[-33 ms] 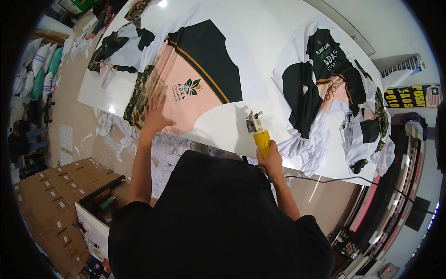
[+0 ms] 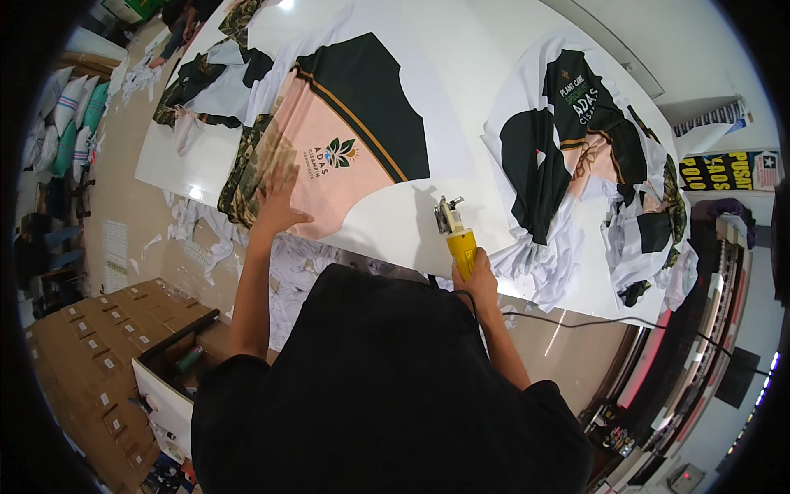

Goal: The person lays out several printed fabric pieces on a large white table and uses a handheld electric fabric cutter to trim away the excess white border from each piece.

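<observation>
My left hand [image 2: 281,204] lies flat with fingers spread on a cut fabric panel [image 2: 374,99]. The panel is dark green at the far end and peach at the near end, with gold stripes, a leaf emblem and a camouflage-patterned side. In my right hand [image 2: 480,281] is a yellow handheld electric fabric cutter [image 2: 462,247], gripped by its body. Its metal head points away from me over the white table [image 2: 395,226], apart from the panel. A black cord [image 2: 576,325] runs off to the right.
A heap of printed and white fabric [image 2: 535,156] covers the right of the table; camouflage and grey pieces [image 2: 218,90] lie far left. White scraps [image 2: 202,230] litter the floor. Cardboard boxes [image 2: 107,346] stand lower left, stuffed sacks [image 2: 70,107] beyond. Part of another person [image 2: 185,20] shows far left.
</observation>
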